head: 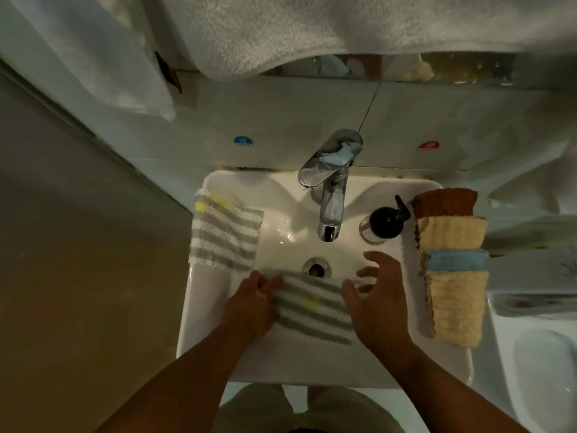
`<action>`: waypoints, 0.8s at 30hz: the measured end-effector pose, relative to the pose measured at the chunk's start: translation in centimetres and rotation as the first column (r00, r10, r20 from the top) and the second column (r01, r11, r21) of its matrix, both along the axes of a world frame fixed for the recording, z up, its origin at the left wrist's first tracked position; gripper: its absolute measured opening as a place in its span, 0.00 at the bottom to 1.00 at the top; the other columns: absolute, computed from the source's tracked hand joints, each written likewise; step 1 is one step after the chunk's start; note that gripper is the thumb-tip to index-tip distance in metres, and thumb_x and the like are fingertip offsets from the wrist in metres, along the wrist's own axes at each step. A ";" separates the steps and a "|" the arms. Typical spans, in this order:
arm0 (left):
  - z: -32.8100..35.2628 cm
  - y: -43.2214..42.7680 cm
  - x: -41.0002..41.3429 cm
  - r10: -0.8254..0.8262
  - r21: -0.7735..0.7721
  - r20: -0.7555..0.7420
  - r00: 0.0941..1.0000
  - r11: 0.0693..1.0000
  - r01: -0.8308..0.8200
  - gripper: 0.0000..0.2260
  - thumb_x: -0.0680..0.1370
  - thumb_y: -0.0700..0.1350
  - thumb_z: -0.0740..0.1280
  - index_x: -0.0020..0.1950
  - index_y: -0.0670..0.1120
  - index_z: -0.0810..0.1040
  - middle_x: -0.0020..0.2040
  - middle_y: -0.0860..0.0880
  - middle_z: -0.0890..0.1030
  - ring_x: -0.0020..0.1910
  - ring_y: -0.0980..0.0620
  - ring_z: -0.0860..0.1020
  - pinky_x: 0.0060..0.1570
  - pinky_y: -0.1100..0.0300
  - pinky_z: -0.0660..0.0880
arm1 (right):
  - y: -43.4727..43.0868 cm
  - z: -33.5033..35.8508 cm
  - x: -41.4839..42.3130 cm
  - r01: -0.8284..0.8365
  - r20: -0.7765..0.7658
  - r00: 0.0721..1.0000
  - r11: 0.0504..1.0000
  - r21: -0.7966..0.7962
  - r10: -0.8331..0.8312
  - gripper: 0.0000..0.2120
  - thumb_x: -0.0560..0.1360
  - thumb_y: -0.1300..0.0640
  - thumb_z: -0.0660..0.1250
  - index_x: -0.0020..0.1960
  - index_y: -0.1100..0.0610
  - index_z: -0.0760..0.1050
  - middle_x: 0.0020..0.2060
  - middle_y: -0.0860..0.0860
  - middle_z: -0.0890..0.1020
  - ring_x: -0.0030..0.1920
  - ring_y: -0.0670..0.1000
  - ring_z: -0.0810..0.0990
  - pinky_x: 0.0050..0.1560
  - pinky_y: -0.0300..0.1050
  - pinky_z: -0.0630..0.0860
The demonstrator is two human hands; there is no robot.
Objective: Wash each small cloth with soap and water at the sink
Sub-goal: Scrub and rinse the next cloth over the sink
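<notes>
A grey-and-white striped cloth [312, 304] with a yellow mark hangs over the white sink's [443, 348] near side. My left hand [249, 303] pinches its left edge. My right hand [379, 295] hovers over its right edge with fingers spread, thumb at the cloth. A second striped cloth [223, 234] lies on the sink's left rim. Stacked along the right rim are a brown cloth [445, 203], two yellow cloths [449, 234] and a blue cloth [457, 260]. The chrome tap [331, 189] shows no running water. A black soap pump [385, 221] stands right of the tap.
A large white towel [281, 29] hangs overhead at the back, another at the upper left. The drain [316, 267] sits just beyond the held cloth. Blue and red stickers mark the tiled wall. A toilet [543, 370] stands to the right of the sink.
</notes>
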State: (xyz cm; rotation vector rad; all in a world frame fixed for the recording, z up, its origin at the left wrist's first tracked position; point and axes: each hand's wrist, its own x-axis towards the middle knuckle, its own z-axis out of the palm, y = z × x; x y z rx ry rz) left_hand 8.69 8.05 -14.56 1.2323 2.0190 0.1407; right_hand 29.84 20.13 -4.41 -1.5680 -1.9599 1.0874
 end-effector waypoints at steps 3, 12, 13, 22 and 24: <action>0.3 1.5 -0.5 0.032 0.032 -0.105 0.994 0.999 -0.028 0.28 0.78 0.49 0.69 0.76 0.60 0.64 0.66 0.50 0.67 0.61 0.47 0.73 0.56 0.59 0.74 | 2.0 -4.1 1.1 0.216 0.077 0.976 0.962 -0.170 -0.205 0.41 0.73 0.52 0.77 0.78 0.55 0.59 0.73 0.54 0.67 0.66 0.53 0.74 0.65 0.55 0.76; 0.8 1.5 -0.9 -0.060 -0.008 -0.131 0.990 0.998 0.059 0.33 0.80 0.47 0.65 0.80 0.62 0.54 0.74 0.48 0.58 0.72 0.46 0.64 0.73 0.52 0.67 | 10.6 -6.7 -1.5 0.372 -0.127 0.916 0.925 -0.078 -0.380 0.39 0.66 0.50 0.81 0.73 0.46 0.66 0.67 0.47 0.77 0.67 0.49 0.74 0.71 0.49 0.69; 0.7 1.4 -0.9 -0.050 -0.008 -0.122 0.991 0.999 0.049 0.33 0.80 0.47 0.65 0.80 0.63 0.53 0.74 0.49 0.58 0.72 0.46 0.64 0.73 0.52 0.66 | 10.9 -6.5 -1.5 0.349 -0.141 0.923 0.934 -0.080 -0.358 0.38 0.68 0.52 0.80 0.73 0.46 0.67 0.66 0.47 0.77 0.66 0.48 0.74 0.68 0.45 0.68; -0.1 1.3 -1.3 -0.047 -0.027 -0.116 0.992 0.999 0.044 0.34 0.79 0.50 0.67 0.80 0.64 0.54 0.72 0.50 0.59 0.70 0.47 0.66 0.70 0.53 0.70 | 5.8 -2.7 3.1 -0.134 0.118 0.982 0.983 -0.126 0.149 0.30 0.67 0.51 0.80 0.65 0.43 0.71 0.48 0.33 0.76 0.48 0.38 0.78 0.43 0.24 0.69; -0.2 1.3 -1.4 0.011 -0.024 -0.070 0.997 1.000 -0.013 0.32 0.79 0.52 0.67 0.79 0.64 0.56 0.71 0.51 0.61 0.69 0.47 0.67 0.68 0.54 0.71 | 3.9 -2.3 4.1 -0.264 0.101 0.952 0.944 -0.198 0.288 0.33 0.67 0.50 0.81 0.64 0.39 0.65 0.52 0.33 0.73 0.50 0.35 0.76 0.44 0.26 0.70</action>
